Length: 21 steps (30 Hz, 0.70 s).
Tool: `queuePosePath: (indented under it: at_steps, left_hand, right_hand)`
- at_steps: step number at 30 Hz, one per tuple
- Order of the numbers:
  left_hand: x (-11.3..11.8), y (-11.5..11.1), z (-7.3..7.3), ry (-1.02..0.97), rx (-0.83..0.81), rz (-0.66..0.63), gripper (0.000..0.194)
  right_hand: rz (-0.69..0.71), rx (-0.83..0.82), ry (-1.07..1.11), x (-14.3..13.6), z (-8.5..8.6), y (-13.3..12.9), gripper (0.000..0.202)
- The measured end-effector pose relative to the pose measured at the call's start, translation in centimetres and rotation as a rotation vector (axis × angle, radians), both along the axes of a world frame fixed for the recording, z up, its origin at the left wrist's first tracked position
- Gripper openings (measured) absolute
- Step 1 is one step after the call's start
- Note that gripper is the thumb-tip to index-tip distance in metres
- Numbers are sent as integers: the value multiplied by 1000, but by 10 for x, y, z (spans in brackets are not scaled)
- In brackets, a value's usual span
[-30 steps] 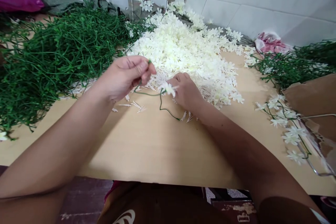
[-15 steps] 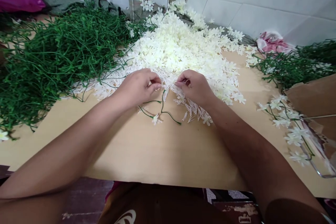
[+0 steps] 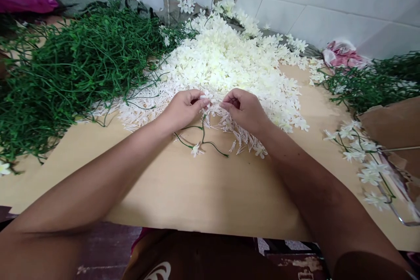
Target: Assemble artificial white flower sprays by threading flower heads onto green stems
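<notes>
My left hand (image 3: 184, 108) is closed in a pinch on a white artificial flower (image 3: 206, 95) in front of the blossom heap. Just to the right, my right hand (image 3: 245, 107) has its thumb and forefinger pressed together; whatever lies between them is too small to make out. Below the hands a branched green plastic stem (image 3: 203, 134) lies on the brown board, with one white blossom (image 3: 196, 149) on its left branch. Thin white stamen-like pieces (image 3: 241, 135) are spread under and beside my right hand.
A large heap of white blossoms (image 3: 229, 52) rises behind the hands. Green stems (image 3: 88, 52) are piled on the left, more (image 3: 377, 81) on the right. A finished-looking flower spray (image 3: 370, 168) lies by a torn cardboard box (image 3: 393, 124). A tiled wall (image 3: 315, 4) stands behind.
My left hand has shifted slightly right, and a white flower now shows at its fingertips. My right hand stays nearly in place, still pinched. The green stem lies as before.
</notes>
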<state>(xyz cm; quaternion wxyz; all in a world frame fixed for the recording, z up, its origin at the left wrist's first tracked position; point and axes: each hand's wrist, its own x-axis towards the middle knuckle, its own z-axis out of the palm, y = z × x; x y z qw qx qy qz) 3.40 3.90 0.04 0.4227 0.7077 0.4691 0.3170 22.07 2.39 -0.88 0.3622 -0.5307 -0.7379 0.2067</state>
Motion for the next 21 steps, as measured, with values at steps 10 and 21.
queuePosePath:
  at_steps: [10,21]
  left_hand:
    - [-8,3,3,-210,-126,37,31]
    - [-7,-3,6,-384,-299,62,25]
  right_hand:
    - [411,-505,825,9,4,2,36]
    - [720,-530,783,14,6,-1,38]
